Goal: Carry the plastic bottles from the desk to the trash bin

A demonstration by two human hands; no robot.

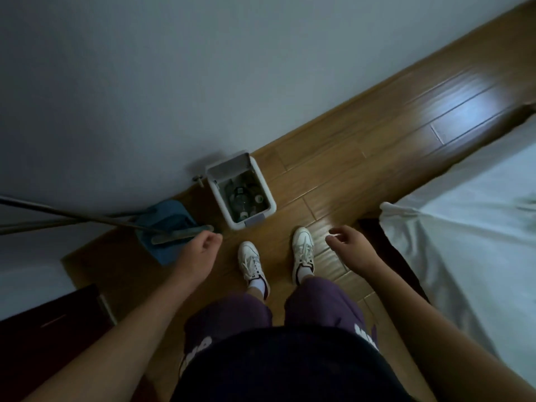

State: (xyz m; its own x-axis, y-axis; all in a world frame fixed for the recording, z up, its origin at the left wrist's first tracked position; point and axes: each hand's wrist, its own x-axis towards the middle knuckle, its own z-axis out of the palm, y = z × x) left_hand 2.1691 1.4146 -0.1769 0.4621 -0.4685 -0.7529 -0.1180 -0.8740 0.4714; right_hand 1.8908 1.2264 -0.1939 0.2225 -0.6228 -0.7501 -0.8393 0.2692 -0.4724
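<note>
Head view looks down on a white trash bin (269, 198) standing open against the wall, with several plastic bottles (242, 198) lying inside it. Left hand (200, 250) hangs loosely curled and empty beside a blue dustpan (165, 224); right hand (352, 245) is half open, fingers spread, holding nothing.

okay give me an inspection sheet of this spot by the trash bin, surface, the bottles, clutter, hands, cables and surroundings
Surface: wooden floor, glare patch at right.
Job's things: trash bin against the wall, lid open; plastic bottles inside.
Clutter: blue dustpan with broom left of the bin.
Hands: left hand loosely curled, empty; right hand open, empty.
Cables: nothing seen.
Surroundings: white wall; white bedsheet at right; dark furniture at lower left.
</note>
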